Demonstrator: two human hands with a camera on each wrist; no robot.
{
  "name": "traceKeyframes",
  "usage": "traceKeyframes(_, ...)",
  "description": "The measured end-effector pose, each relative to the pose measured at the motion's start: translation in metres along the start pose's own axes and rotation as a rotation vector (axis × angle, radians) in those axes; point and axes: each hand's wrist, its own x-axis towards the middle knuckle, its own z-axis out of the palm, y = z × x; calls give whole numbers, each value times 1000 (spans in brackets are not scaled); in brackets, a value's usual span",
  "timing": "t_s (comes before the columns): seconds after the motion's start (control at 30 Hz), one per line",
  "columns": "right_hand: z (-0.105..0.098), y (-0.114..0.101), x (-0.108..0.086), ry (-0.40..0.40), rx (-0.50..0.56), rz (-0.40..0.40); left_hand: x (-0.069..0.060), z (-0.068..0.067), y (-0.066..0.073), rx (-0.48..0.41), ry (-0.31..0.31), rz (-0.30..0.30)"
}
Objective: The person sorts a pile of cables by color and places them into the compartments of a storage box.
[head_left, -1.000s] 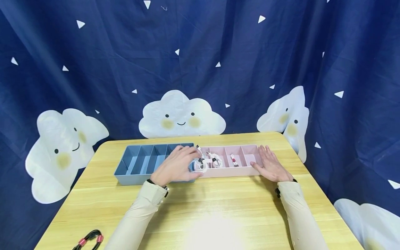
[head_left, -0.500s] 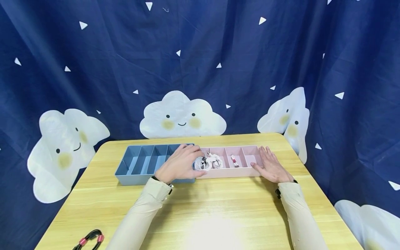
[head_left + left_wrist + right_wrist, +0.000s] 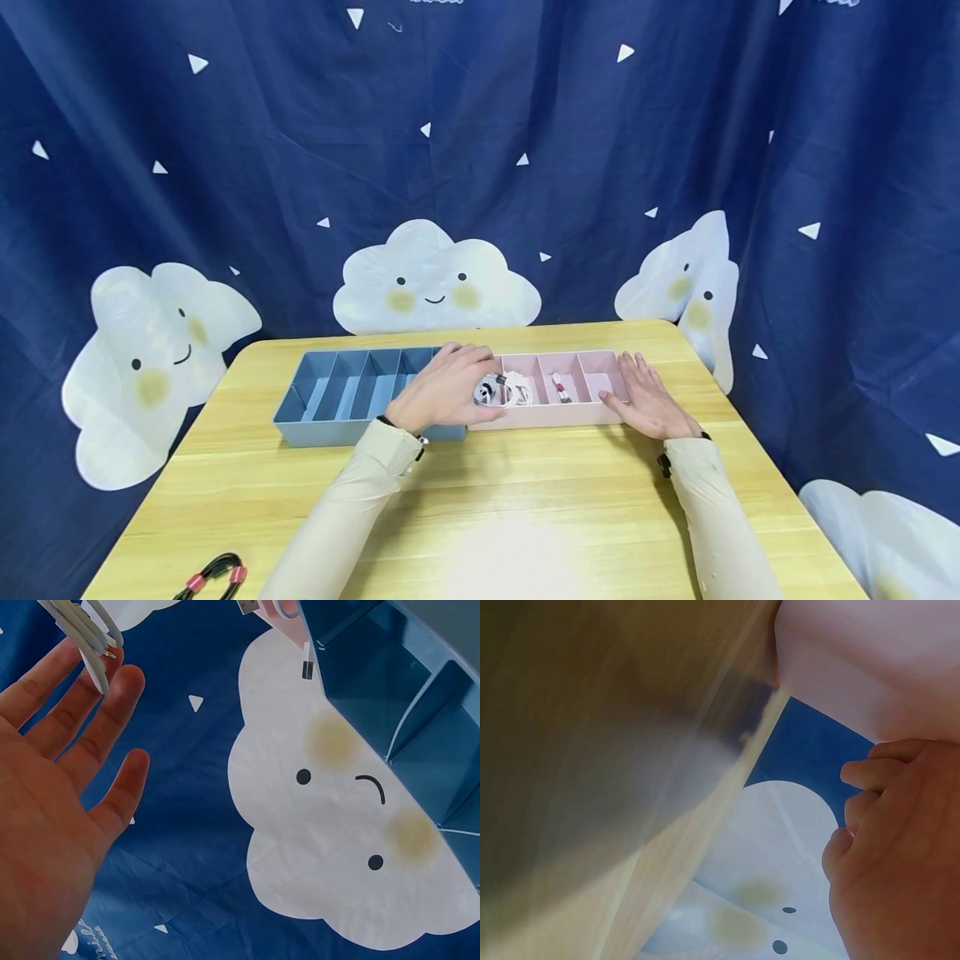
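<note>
My left hand [image 3: 444, 392] pinches a coiled white cable [image 3: 489, 385] above the leftmost part of the pink divided box [image 3: 555, 415]. In the left wrist view the cable [image 3: 88, 646] shows at the fingertips, while the other fingers are spread; the thumb is hidden there. Another white cable bundle [image 3: 521, 390] lies just right of it in the pink box. Farther right, a small white cable with a red tie [image 3: 561, 388] sits in its own compartment. My right hand [image 3: 654, 402] rests with extended fingers against the box's right end.
A blue divided box [image 3: 326, 433] stands end to end with the pink one on its left, partly covered by my left hand. A black cable with red ties [image 3: 219, 565] lies at the front left of the wooden table [image 3: 525, 483]. Behind hangs a dark blue curtain [image 3: 480, 150].
My left hand has moved slightly right with the coiled white cable, from beside the blue box's right end to over the pink box. My right hand stays in place.
</note>
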Motion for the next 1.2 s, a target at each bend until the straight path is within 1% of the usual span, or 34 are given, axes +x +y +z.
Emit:
traceKeyframes(0.23,-1,-1,0,-4,3,3,8,0,3,-10,-22,4)
traceKeyframes(0.33,-1,-1,0,-5,9,2,13,1,5,-1,-29,8)
traceKeyframes(0.47,-1,-1,0,-5,9,2,20,2,6,15,-22,17)
traceKeyframes(0.6,0,-1,0,-5,14,5,26,5,9,13,-13,29)
traceKeyframes(0.8,-1,-1,-1,-3,16,7,35,10,15,3,-25,40)
traceKeyframes(1.03,-1,-1,-2,-6,13,10,44,11,23,5,-35,50)
traceKeyframes(1.2,-1,0,0,-6,14,10,50,12,27,11,-32,67)
